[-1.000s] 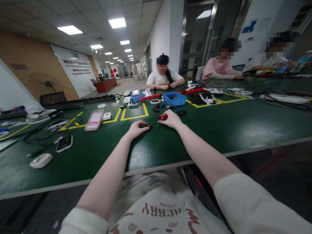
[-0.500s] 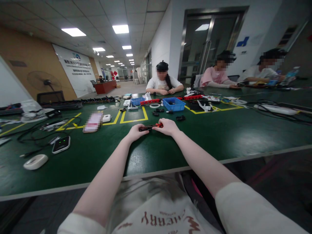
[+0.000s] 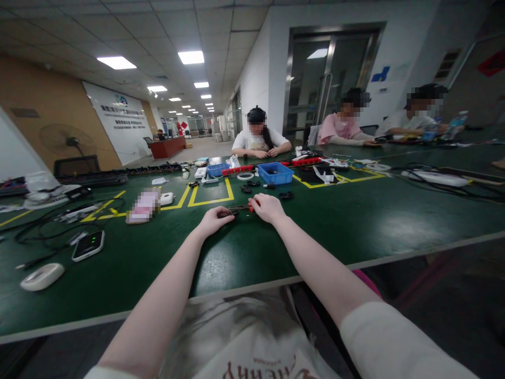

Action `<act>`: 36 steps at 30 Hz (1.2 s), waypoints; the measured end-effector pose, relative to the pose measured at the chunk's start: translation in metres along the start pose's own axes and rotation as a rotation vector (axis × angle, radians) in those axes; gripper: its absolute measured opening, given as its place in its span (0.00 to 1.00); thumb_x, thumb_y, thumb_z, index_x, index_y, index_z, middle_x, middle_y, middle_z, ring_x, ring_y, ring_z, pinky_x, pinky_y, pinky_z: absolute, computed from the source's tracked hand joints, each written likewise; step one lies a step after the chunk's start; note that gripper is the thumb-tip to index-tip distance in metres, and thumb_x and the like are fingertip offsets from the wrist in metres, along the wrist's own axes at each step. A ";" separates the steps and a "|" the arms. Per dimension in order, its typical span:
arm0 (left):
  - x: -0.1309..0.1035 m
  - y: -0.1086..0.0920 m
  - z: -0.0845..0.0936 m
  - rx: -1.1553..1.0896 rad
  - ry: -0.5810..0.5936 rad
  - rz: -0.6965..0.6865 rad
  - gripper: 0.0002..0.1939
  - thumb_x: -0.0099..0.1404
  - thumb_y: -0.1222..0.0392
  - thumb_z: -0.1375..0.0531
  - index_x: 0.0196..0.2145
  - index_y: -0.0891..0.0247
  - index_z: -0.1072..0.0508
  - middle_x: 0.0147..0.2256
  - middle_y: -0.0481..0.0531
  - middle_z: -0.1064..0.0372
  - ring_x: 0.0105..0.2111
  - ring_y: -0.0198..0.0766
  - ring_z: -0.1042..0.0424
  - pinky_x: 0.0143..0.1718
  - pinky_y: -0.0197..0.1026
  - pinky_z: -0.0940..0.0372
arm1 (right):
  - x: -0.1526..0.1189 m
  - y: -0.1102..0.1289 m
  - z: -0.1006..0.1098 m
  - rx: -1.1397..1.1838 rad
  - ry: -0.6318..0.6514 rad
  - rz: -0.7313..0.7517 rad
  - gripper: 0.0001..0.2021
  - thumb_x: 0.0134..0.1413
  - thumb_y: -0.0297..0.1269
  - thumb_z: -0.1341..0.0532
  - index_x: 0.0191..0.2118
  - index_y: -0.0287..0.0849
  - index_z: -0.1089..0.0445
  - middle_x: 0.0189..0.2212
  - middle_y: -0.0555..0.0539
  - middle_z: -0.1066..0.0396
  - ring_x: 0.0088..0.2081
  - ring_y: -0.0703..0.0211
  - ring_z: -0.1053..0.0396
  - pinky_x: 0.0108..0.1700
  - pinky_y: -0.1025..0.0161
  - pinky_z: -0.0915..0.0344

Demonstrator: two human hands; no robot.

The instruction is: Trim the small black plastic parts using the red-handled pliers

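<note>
My right hand (image 3: pixel 268 208) is closed round the red handles of a tool (image 3: pixel 251 209) that looks like pliers. The tool's thin metal end points left, toward my other hand. In my left hand (image 3: pixel 215 221), closed fingers grip a small dark bundle (image 3: pixel 225 213) that looks like a black cable; most of it is hidden by the fingers. Both hands are low over the green table (image 3: pixel 315 226), a short gap apart. A tiny pale speck lies between them.
Beyond my hands are a blue bin (image 3: pixel 275 173), black cable bundles (image 3: pixel 286 195) and a roll of white tape (image 3: pixel 245 177). To the left lie a phone (image 3: pixel 144 206), a white device with green lights (image 3: pixel 89 245) and a white mouse (image 3: pixel 42 277). Several people sit across the table.
My hands have moved slightly apart, and more of the tool's metal end shows between them. The camera view has shifted a little to the right and tilted up.
</note>
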State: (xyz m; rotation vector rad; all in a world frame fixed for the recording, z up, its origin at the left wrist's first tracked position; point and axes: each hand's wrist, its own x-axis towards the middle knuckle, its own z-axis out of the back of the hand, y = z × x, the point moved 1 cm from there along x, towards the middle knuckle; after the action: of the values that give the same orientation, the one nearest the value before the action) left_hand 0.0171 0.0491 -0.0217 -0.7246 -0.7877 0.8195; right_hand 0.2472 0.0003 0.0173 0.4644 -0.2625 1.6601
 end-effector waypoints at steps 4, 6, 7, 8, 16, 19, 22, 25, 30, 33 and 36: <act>-0.001 -0.002 0.000 0.000 -0.008 0.001 0.19 0.56 0.47 0.32 0.39 0.65 0.22 0.38 0.55 0.22 0.40 0.45 0.24 0.46 0.46 0.32 | -0.002 0.001 0.001 -0.025 0.004 -0.004 0.24 0.72 0.50 0.56 0.40 0.43 0.27 0.42 0.43 0.25 0.43 0.54 0.29 0.40 0.61 0.44; -0.001 -0.003 0.000 0.009 -0.014 -0.003 0.19 0.55 0.48 0.31 0.39 0.64 0.22 0.37 0.55 0.22 0.39 0.45 0.24 0.45 0.46 0.32 | -0.002 0.004 0.000 -0.038 0.008 0.010 0.24 0.71 0.50 0.55 0.39 0.43 0.27 0.42 0.43 0.25 0.43 0.54 0.29 0.41 0.61 0.43; -0.001 -0.003 0.000 0.015 -0.017 -0.006 0.19 0.54 0.49 0.31 0.39 0.64 0.22 0.37 0.54 0.22 0.39 0.45 0.25 0.44 0.46 0.32 | -0.002 0.006 -0.001 -0.045 0.009 0.020 0.23 0.71 0.50 0.54 0.39 0.43 0.27 0.41 0.43 0.25 0.43 0.54 0.29 0.41 0.61 0.43; -0.001 -0.004 0.000 0.021 -0.019 -0.009 0.19 0.53 0.49 0.30 0.39 0.64 0.22 0.36 0.54 0.22 0.38 0.45 0.25 0.44 0.46 0.33 | -0.002 0.007 -0.001 -0.050 0.010 0.029 0.23 0.71 0.50 0.53 0.39 0.43 0.27 0.41 0.43 0.25 0.44 0.54 0.29 0.41 0.61 0.43; 0.000 -0.003 0.000 0.030 -0.033 -0.015 0.19 0.53 0.50 0.30 0.39 0.63 0.22 0.35 0.52 0.23 0.36 0.44 0.26 0.41 0.45 0.33 | -0.002 0.009 -0.002 -0.083 -0.020 0.028 0.23 0.70 0.50 0.54 0.40 0.42 0.27 0.43 0.41 0.25 0.44 0.52 0.30 0.42 0.59 0.44; 0.000 -0.001 -0.001 0.015 -0.042 -0.014 0.19 0.53 0.50 0.30 0.39 0.63 0.22 0.36 0.52 0.23 0.36 0.43 0.26 0.41 0.45 0.33 | -0.002 0.008 -0.002 -0.093 -0.037 0.010 0.23 0.71 0.49 0.55 0.40 0.42 0.27 0.43 0.41 0.26 0.44 0.52 0.30 0.41 0.59 0.44; 0.001 -0.001 -0.001 0.003 -0.047 -0.019 0.18 0.53 0.50 0.31 0.38 0.64 0.23 0.36 0.53 0.23 0.35 0.42 0.26 0.41 0.44 0.33 | -0.002 0.007 -0.002 -0.098 -0.048 0.001 0.23 0.71 0.49 0.55 0.40 0.42 0.27 0.43 0.41 0.26 0.44 0.52 0.30 0.41 0.59 0.45; 0.001 -0.001 -0.002 0.004 -0.052 -0.022 0.18 0.53 0.49 0.31 0.37 0.64 0.23 0.35 0.52 0.23 0.34 0.42 0.26 0.40 0.44 0.33 | -0.002 0.007 -0.002 -0.101 -0.055 -0.006 0.23 0.71 0.49 0.54 0.40 0.42 0.27 0.43 0.41 0.26 0.45 0.52 0.30 0.42 0.59 0.44; 0.001 -0.002 -0.001 0.017 -0.079 -0.011 0.19 0.50 0.48 0.30 0.35 0.63 0.22 0.34 0.53 0.23 0.35 0.43 0.26 0.41 0.45 0.33 | -0.002 0.007 -0.003 -0.104 -0.050 -0.010 0.22 0.71 0.49 0.54 0.40 0.41 0.27 0.43 0.40 0.26 0.46 0.52 0.30 0.44 0.58 0.42; 0.001 -0.003 -0.001 0.021 -0.091 0.000 0.19 0.51 0.47 0.30 0.35 0.63 0.21 0.33 0.53 0.23 0.34 0.43 0.26 0.40 0.44 0.33 | -0.002 0.007 -0.003 -0.106 -0.037 -0.011 0.20 0.70 0.47 0.52 0.42 0.41 0.27 0.44 0.41 0.26 0.46 0.53 0.30 0.47 0.57 0.39; 0.000 -0.003 0.000 0.030 -0.105 0.010 0.20 0.51 0.46 0.30 0.35 0.64 0.21 0.33 0.53 0.23 0.34 0.43 0.27 0.39 0.44 0.34 | -0.002 0.007 -0.004 -0.107 -0.013 -0.014 0.16 0.68 0.47 0.45 0.45 0.40 0.29 0.45 0.44 0.27 0.46 0.54 0.29 0.50 0.52 0.34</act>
State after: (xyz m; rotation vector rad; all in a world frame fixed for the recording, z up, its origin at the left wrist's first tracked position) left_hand 0.0186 0.0476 -0.0193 -0.6639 -0.8642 0.8824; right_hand 0.2402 -0.0008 0.0131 0.3958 -0.3553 1.6215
